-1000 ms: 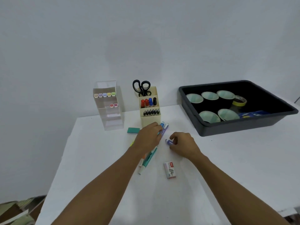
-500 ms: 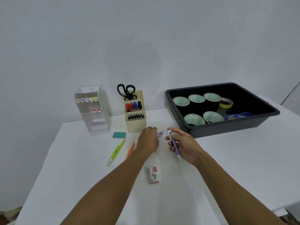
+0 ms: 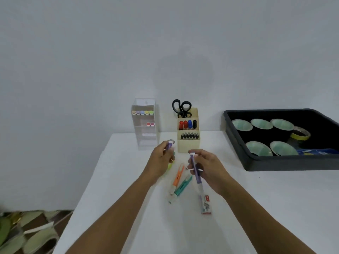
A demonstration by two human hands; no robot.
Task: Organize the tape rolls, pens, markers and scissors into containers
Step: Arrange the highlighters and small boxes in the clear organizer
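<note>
My right hand (image 3: 207, 167) grips a purple highlighter (image 3: 196, 171) held nearly upright above the table. In my left hand (image 3: 161, 160) a second purple marker (image 3: 170, 144) is pinched, its tip pointing up; a yellow-green highlighter (image 3: 170, 165) peeks out under that hand. An orange highlighter (image 3: 176, 178) and a teal one (image 3: 182, 186) lie on the white table (image 3: 256, 208) between my hands. Behind them a beige organizer (image 3: 189, 145) holds black scissors (image 3: 182, 107), markers and pens. A clear organizer (image 3: 145, 123) holds pastel highlighters. The black bin (image 3: 286, 164) contains tape rolls (image 3: 258, 147).
A small red-and-white box (image 3: 206, 205) lies on the table below my right hand. The table's left edge drops to a patterned floor (image 3: 27, 233). The wall stands right behind the organizers.
Both hands have lifted off the table, each now holding a purple marker upright. The view has shifted, so the organizers and bin sit further right.
</note>
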